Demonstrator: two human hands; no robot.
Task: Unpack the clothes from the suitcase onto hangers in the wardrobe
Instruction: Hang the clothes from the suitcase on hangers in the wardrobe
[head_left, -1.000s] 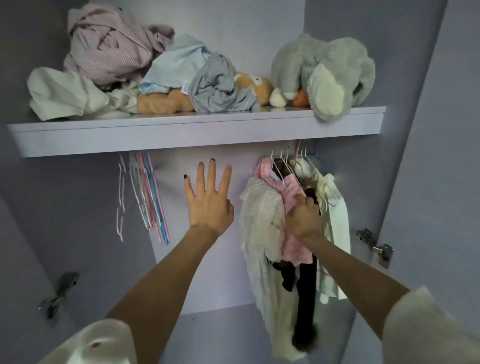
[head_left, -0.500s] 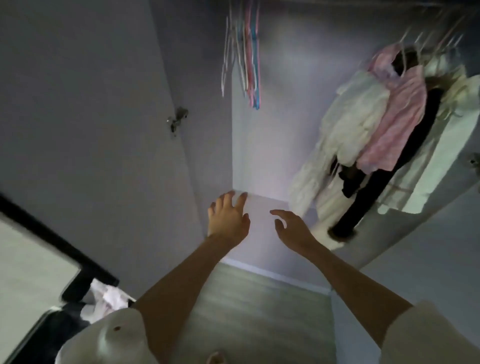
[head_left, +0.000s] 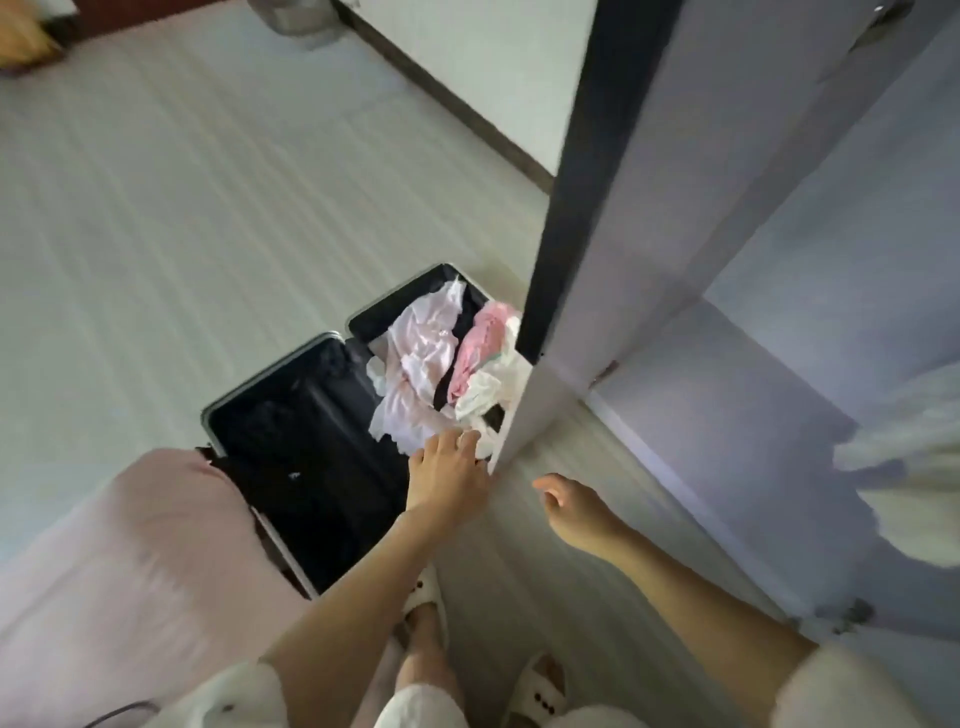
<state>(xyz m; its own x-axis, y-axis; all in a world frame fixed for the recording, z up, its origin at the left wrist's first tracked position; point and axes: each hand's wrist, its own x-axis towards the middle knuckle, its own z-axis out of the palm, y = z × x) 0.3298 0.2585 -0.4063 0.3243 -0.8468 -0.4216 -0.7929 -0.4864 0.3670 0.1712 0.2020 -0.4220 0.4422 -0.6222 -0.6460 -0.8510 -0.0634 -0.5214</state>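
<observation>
An open black suitcase (head_left: 291, 441) lies on the floor to the left of the wardrobe. Its far half holds a heap of clothes: a pale pink garment (head_left: 421, 364), a brighter pink one (head_left: 480, 343) and a white one (head_left: 485, 392). My left hand (head_left: 447, 475) reaches over the suitcase with fingers extended, its fingertips at the near edge of the clothes heap. My right hand (head_left: 569, 509) hangs over the floor with loosely curled fingers and holds nothing. White clothes (head_left: 909, 457) hanging in the wardrobe show at the right edge.
The open wardrobe door (head_left: 597, 208) stands upright between the suitcase and the wardrobe interior (head_left: 779, 389), hiding part of the clothes heap. A pink bed or cushion (head_left: 130, 571) is at lower left. My feet in white slippers (head_left: 428, 597) stand on the pale wood floor.
My view has swung from the wardrobe shelf and rail down to the suitcase on the floor. Both hands left the hanging clothes and dropped; my left hand now reaches toward the suitcase clothes.
</observation>
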